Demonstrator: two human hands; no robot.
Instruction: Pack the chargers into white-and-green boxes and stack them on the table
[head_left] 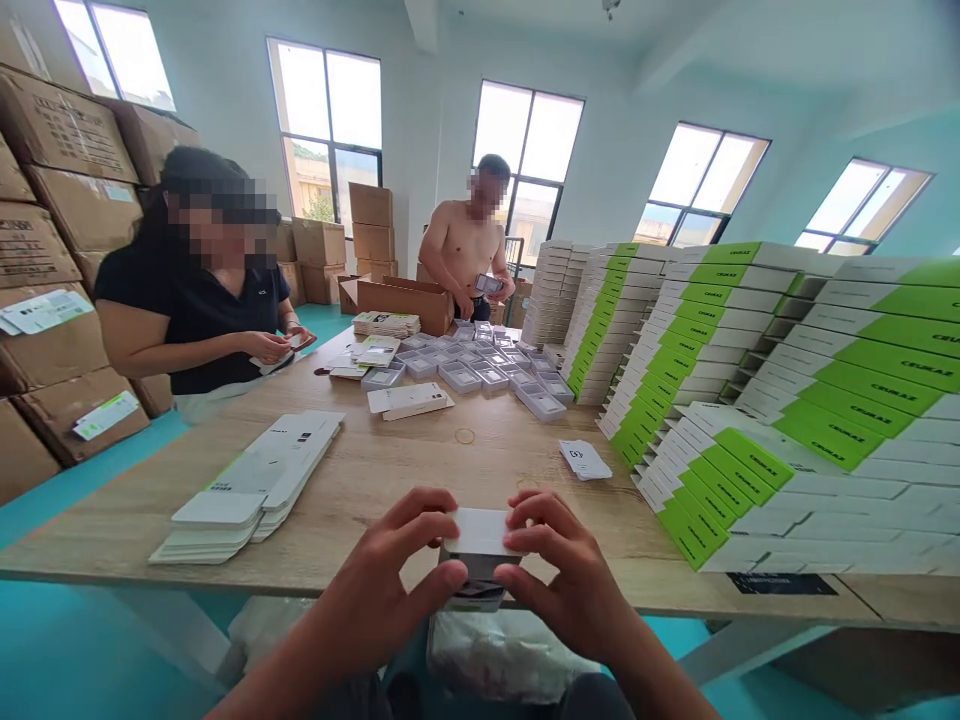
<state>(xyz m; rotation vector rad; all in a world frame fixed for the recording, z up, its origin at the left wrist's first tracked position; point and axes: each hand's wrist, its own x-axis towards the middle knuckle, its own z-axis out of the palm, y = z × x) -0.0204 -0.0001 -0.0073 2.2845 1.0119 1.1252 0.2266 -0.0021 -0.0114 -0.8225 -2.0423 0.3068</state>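
Note:
Between my two hands, at the table's front edge, is a small white box [484, 530] with a dark front face. My left hand [405, 560] grips its left side, thumb low and fingers on top. On the right side my right hand [559, 560] holds it the same way. Beyond the hands lies a small pile of white cards [585, 460]. A stack of flat, unfolded white cartons [259, 490] rests to the left. High piles of white and green boxes [675, 350] rise on the right, with a lower pile [727, 490] in front.
Clear plastic cases [487, 365] spread across the far table [420, 460], near an open cardboard box [405, 300]. A rubber band [464, 436] lies mid-table. One person [217, 300] works at the left, another [469, 250] at the far end. Brown cartons [67, 250] are stacked at left.

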